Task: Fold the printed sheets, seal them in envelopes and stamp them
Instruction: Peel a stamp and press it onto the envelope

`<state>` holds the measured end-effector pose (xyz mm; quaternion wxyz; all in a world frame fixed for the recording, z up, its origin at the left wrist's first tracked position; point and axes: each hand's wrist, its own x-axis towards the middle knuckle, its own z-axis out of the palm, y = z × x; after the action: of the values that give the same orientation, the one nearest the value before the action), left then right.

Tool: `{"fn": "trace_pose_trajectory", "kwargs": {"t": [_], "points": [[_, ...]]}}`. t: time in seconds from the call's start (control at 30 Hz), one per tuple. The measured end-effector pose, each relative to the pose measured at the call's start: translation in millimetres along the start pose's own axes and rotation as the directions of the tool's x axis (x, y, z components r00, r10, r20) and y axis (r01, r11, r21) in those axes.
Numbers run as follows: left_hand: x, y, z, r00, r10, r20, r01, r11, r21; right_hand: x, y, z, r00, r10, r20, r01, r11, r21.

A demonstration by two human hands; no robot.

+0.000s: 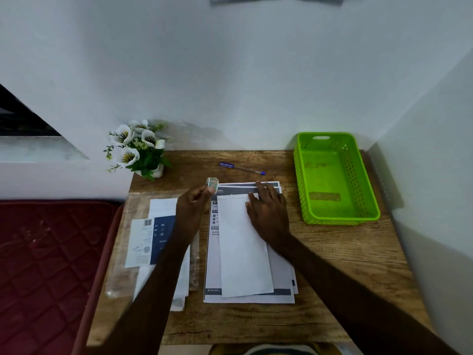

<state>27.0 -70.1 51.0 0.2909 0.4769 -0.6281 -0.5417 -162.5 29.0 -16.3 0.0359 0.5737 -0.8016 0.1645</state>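
Observation:
A white envelope [243, 247] lies lengthwise on top of a stack of printed sheets [212, 252] in the middle of the wooden table. My right hand [266, 208] rests flat on the envelope's far right corner, fingers spread. My left hand [194, 201] is raised just left of the sheets and pinches a small roll of stamps [212, 182] between thumb and fingers. Under my left forearm sits a clear plastic pack of envelopes [153, 242] with a blue and white label.
A green perforated plastic basket [368, 201] stands at the table's right back. A blue pen [242, 168] lies behind the sheets. A pot of white artificial flowers [138, 149] occupies the back left corner. A maroon quilted mattress [48, 252] borders the table's left edge.

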Motion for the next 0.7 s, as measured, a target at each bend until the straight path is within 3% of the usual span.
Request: {"fn": "trace_pose_trajectory", "kwargs": {"t": [0.23,0.43,0.7], "points": [[-10.9,-3.0,5.9,0.996,-0.056,0.067,0.054,0.998,0.034,10.9,-37.3,-35.4,0.998,-0.035,-0.056,0.058,0.870,0.490],[-15.0,1.6,8.2,0.998,-0.023,0.059,0.023,1.000,0.002,11.6,-45.6,-54.0,0.992,-0.049,-0.113,0.106,0.810,0.577],[-16.4,6.5,5.7,0.990,0.021,0.139,-0.026,0.999,0.037,11.4,-42.2,-51.6,0.995,-0.011,-0.100,0.067,0.814,0.577]]}}
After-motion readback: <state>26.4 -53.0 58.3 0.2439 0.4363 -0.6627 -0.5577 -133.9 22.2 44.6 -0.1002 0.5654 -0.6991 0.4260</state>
